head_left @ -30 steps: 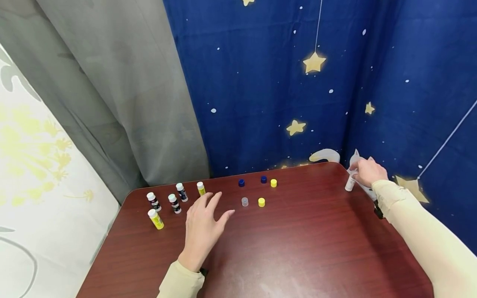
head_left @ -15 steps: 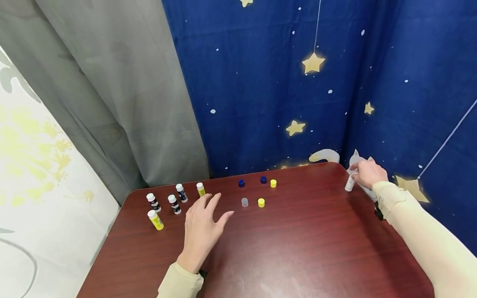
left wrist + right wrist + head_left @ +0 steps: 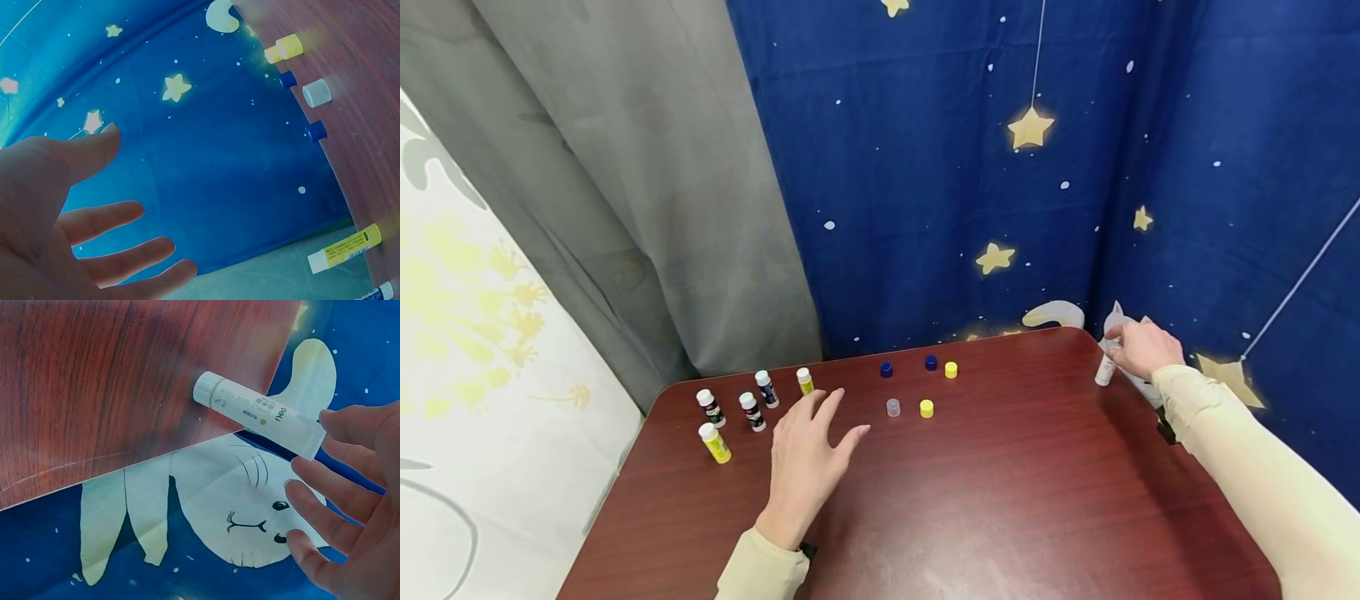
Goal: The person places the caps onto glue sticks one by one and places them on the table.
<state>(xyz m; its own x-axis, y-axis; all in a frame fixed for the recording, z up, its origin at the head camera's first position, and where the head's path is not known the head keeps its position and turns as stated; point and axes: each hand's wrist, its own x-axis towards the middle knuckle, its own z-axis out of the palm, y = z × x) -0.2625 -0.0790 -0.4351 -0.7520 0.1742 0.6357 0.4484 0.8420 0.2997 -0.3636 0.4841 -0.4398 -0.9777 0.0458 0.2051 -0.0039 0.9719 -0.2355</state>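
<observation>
With the right hand pinching the top of the glue stick near the desk's far right corner, a light, level grip should avoid toppling it, the left hand poised well apart, fingers spread.

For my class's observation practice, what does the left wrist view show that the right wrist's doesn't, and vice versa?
Left wrist only: the left hand, yellow plastic caps, blue plastic caps, a translucent plastic cap, a yellow cylindrical stick, part of a blue-labelled white stick, grey curtain.

Right wrist only: the right hand, the white cylindrical glue stick it pinches, a printed white cat face.

Both: brown wood-grain tabletop, blue starry fabric curtain.
</observation>
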